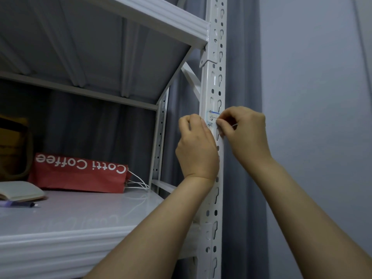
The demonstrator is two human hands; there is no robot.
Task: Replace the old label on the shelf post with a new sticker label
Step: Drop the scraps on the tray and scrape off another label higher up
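Observation:
A white perforated shelf post runs top to bottom right of centre. A small white label with a blue top line and faint pen marks sits on the post at hand height. My left hand is curled against the post's left edge, its thumb at the label's lower left corner. My right hand comes from the right, its fingertips pinching at the label's right edge; a thin white sliver shows between its fingers. Whether the label is stuck flat or partly lifted is hidden by the fingers.
A white metal shelf board holds a red paper coffee bag lying on its side, an open notebook, a dark pen and a yellow-brown bag. An upper shelf overhangs. Grey curtain hangs behind the post.

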